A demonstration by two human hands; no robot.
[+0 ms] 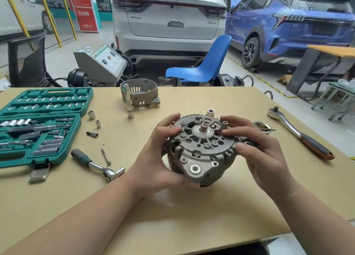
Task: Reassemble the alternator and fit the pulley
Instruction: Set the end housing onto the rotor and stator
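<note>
Hands gripped the alternator (199,149) just above the table (192,212), left hand (163,155) and right hand (263,153) curled round opposite flanks, shaft pointing up between the fingertips, the pulley (262,127) lying nearer the right hand; no brand was legible on it.

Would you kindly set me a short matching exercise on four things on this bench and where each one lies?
Things:
1. alternator
2. socket set case
3. orange-handled ratchet
4. loose housing shell

Places:
A. far edge of the table
B. left side, lid open
C. held in both hands
D. right side of the table

Pairs: 1-C, 2-B, 3-D, 4-A
</note>
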